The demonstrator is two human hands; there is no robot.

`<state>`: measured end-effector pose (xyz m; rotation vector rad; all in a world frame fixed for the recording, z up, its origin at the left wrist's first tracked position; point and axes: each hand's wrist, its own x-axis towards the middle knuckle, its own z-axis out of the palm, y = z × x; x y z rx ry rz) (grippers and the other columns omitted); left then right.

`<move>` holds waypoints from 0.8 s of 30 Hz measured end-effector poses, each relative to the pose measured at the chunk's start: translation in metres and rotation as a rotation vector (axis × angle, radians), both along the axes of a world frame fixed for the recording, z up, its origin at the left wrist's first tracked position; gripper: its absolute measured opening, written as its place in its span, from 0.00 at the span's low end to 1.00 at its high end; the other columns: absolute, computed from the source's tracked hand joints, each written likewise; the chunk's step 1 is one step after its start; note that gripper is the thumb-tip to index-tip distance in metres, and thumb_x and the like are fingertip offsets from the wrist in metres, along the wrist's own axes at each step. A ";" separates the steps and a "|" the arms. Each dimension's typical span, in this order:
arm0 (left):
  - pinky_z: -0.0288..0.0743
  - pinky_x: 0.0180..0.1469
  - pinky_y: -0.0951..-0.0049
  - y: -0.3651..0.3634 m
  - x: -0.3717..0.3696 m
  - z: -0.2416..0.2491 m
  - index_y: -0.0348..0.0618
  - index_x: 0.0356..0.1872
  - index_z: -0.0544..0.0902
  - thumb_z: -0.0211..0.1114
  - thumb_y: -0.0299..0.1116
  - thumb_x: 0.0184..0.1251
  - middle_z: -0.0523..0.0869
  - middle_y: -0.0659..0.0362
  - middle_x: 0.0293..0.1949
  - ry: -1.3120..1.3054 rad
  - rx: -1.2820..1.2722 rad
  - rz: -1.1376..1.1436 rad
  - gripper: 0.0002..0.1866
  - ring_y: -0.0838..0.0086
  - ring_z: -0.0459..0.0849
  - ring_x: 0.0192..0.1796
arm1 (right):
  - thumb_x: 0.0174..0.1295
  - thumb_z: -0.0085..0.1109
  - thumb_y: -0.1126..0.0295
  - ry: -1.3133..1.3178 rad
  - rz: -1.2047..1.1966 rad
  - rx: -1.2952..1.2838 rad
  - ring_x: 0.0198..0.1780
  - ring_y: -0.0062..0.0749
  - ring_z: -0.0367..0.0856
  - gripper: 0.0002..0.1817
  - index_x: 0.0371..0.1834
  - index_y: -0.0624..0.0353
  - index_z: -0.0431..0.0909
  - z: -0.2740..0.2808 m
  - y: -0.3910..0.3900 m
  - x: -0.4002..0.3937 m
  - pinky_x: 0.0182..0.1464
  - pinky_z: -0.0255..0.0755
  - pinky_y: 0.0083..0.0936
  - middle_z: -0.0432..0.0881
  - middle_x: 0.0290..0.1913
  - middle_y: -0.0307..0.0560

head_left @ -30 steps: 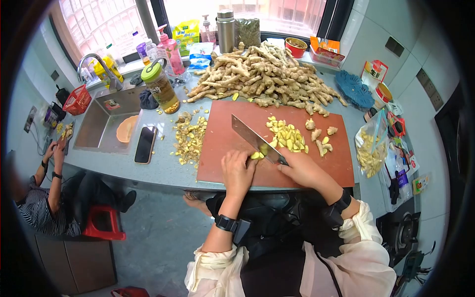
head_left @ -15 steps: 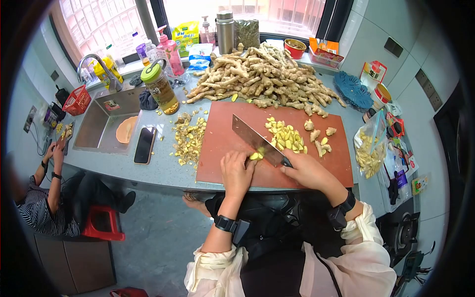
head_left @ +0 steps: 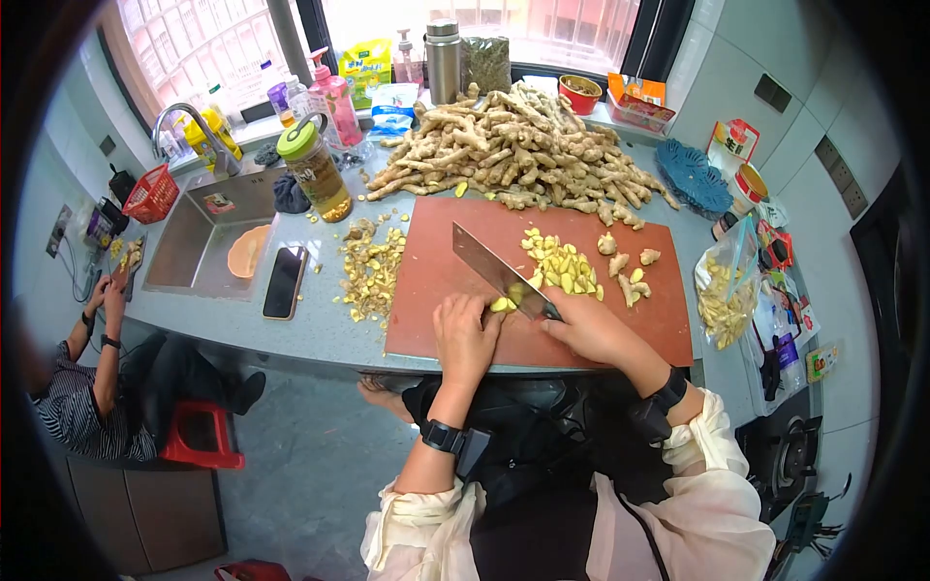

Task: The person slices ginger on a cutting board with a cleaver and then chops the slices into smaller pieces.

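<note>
My right hand (head_left: 584, 327) is wrapped round the dark handle of a cleaver (head_left: 482, 263), whose wide blade slants up and to the left above the reddish-brown cutting board (head_left: 433, 242). By the blade's lower part, my left hand (head_left: 463, 334) presses on a piece of ginger (head_left: 503, 304), fingers curled and partly hiding it. Yellow ginger slices (head_left: 565, 268) lie heaped just beyond the cleaver. Several small unsliced ginger knobs (head_left: 617, 263) are to their right on the board.
A large pile of whole ginger (head_left: 523, 145) covers the counter behind the board. Peel scraps (head_left: 371, 271), a phone (head_left: 285, 283) and a lidded jar (head_left: 315, 174) lie left. A bag of ginger (head_left: 725, 290) is at right. Another person (head_left: 97, 387) sits by the sink (head_left: 179, 257).
The cleaver and my right hand have shifted slightly left, toward my left hand. My left hand stays nearly in place on the ginger.
</note>
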<state>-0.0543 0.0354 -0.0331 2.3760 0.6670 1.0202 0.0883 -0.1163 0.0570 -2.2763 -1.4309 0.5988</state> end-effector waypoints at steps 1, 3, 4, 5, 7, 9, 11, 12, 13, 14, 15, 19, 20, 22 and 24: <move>0.69 0.58 0.59 0.000 0.000 0.000 0.45 0.41 0.89 0.77 0.36 0.59 0.86 0.57 0.39 -0.004 0.002 0.002 0.12 0.59 0.81 0.49 | 0.70 0.61 0.61 0.037 0.010 0.047 0.51 0.67 0.83 0.20 0.56 0.64 0.70 0.001 -0.002 0.003 0.52 0.77 0.54 0.84 0.46 0.69; 0.69 0.57 0.58 -0.001 0.000 0.000 0.45 0.41 0.89 0.77 0.36 0.59 0.86 0.57 0.38 -0.004 -0.007 0.002 0.12 0.59 0.81 0.49 | 0.70 0.62 0.61 0.041 0.006 0.050 0.52 0.67 0.83 0.21 0.57 0.63 0.70 0.008 -0.007 0.003 0.53 0.76 0.54 0.84 0.47 0.69; 0.69 0.57 0.58 -0.001 0.000 -0.001 0.45 0.41 0.89 0.77 0.36 0.59 0.86 0.57 0.38 -0.003 -0.008 0.002 0.12 0.59 0.81 0.49 | 0.70 0.62 0.61 0.049 -0.001 0.053 0.53 0.67 0.82 0.21 0.58 0.63 0.70 0.012 -0.009 0.002 0.53 0.76 0.53 0.84 0.48 0.70; 0.68 0.57 0.58 -0.001 0.000 -0.002 0.45 0.41 0.88 0.77 0.35 0.59 0.85 0.57 0.39 0.008 -0.016 0.002 0.12 0.59 0.81 0.50 | 0.70 0.62 0.61 0.050 -0.002 0.053 0.53 0.67 0.82 0.21 0.58 0.63 0.70 0.015 -0.010 0.001 0.53 0.76 0.53 0.84 0.48 0.70; 0.68 0.58 0.58 -0.001 0.000 -0.003 0.45 0.41 0.88 0.77 0.35 0.58 0.85 0.58 0.39 0.018 -0.022 -0.002 0.11 0.59 0.81 0.51 | 0.70 0.62 0.61 0.054 -0.002 0.034 0.53 0.67 0.82 0.21 0.58 0.63 0.70 0.018 -0.012 0.001 0.54 0.76 0.53 0.84 0.49 0.70; 0.68 0.57 0.58 -0.001 0.000 -0.003 0.45 0.41 0.88 0.77 0.35 0.58 0.85 0.58 0.39 0.005 -0.025 -0.005 0.12 0.59 0.81 0.50 | 0.70 0.62 0.62 0.046 0.008 0.028 0.53 0.67 0.82 0.21 0.59 0.63 0.70 0.018 -0.013 0.001 0.54 0.76 0.53 0.84 0.49 0.69; 0.68 0.57 0.58 -0.001 0.000 -0.002 0.45 0.41 0.88 0.77 0.35 0.59 0.85 0.58 0.38 0.000 -0.021 -0.002 0.11 0.59 0.81 0.49 | 0.70 0.62 0.62 0.037 0.020 0.021 0.53 0.67 0.82 0.21 0.59 0.63 0.70 0.018 -0.013 0.002 0.54 0.76 0.53 0.84 0.49 0.69; 0.69 0.56 0.58 0.000 0.000 -0.002 0.45 0.40 0.89 0.77 0.36 0.59 0.86 0.58 0.37 -0.003 -0.017 0.003 0.11 0.59 0.81 0.47 | 0.70 0.62 0.62 0.037 0.025 0.029 0.53 0.67 0.82 0.21 0.59 0.63 0.70 0.016 -0.013 0.001 0.54 0.77 0.53 0.84 0.49 0.69; 0.69 0.56 0.58 0.000 0.000 -0.001 0.45 0.40 0.89 0.77 0.36 0.59 0.86 0.58 0.37 -0.003 -0.018 0.004 0.11 0.59 0.81 0.47 | 0.70 0.62 0.62 0.037 0.031 0.037 0.53 0.67 0.83 0.21 0.59 0.63 0.70 0.015 -0.013 0.001 0.54 0.77 0.53 0.84 0.49 0.69; 0.69 0.56 0.59 -0.001 0.000 -0.001 0.45 0.40 0.89 0.77 0.36 0.59 0.86 0.58 0.37 -0.008 -0.020 0.002 0.11 0.59 0.81 0.47 | 0.70 0.62 0.62 0.038 0.032 0.036 0.53 0.67 0.83 0.21 0.59 0.63 0.70 0.015 -0.012 0.002 0.54 0.77 0.53 0.84 0.49 0.69; 0.69 0.56 0.59 -0.001 0.000 -0.001 0.44 0.40 0.89 0.77 0.36 0.59 0.86 0.58 0.37 -0.013 -0.023 0.000 0.11 0.59 0.81 0.47 | 0.70 0.62 0.62 0.038 0.024 -0.006 0.53 0.67 0.83 0.22 0.60 0.63 0.70 0.014 -0.010 0.001 0.54 0.77 0.53 0.84 0.49 0.69; 0.68 0.59 0.58 -0.001 0.000 -0.002 0.45 0.41 0.88 0.77 0.35 0.58 0.85 0.58 0.39 0.027 -0.050 -0.002 0.12 0.60 0.81 0.51 | 0.70 0.62 0.62 0.035 0.018 0.024 0.53 0.67 0.83 0.22 0.61 0.62 0.70 0.014 -0.011 0.002 0.54 0.77 0.53 0.84 0.49 0.70; 0.68 0.59 0.58 -0.001 0.000 -0.003 0.45 0.41 0.88 0.77 0.35 0.58 0.85 0.58 0.39 0.023 -0.040 0.000 0.12 0.59 0.81 0.51 | 0.70 0.62 0.62 0.038 0.018 0.022 0.53 0.67 0.83 0.22 0.61 0.62 0.70 0.016 -0.012 0.001 0.54 0.77 0.53 0.84 0.49 0.70; 0.68 0.59 0.57 -0.001 0.000 -0.003 0.45 0.41 0.88 0.77 0.35 0.58 0.85 0.58 0.39 0.023 -0.032 0.001 0.12 0.59 0.81 0.51 | 0.70 0.62 0.62 0.046 0.019 0.044 0.53 0.68 0.83 0.23 0.61 0.63 0.70 0.019 -0.013 0.001 0.54 0.77 0.53 0.84 0.49 0.70; 0.67 0.59 0.57 -0.001 0.000 -0.003 0.45 0.42 0.88 0.77 0.35 0.58 0.85 0.58 0.39 0.040 -0.037 0.000 0.12 0.59 0.80 0.51 | 0.70 0.62 0.62 0.049 0.022 0.031 0.53 0.68 0.83 0.23 0.61 0.63 0.70 0.018 -0.012 0.002 0.54 0.77 0.53 0.84 0.49 0.70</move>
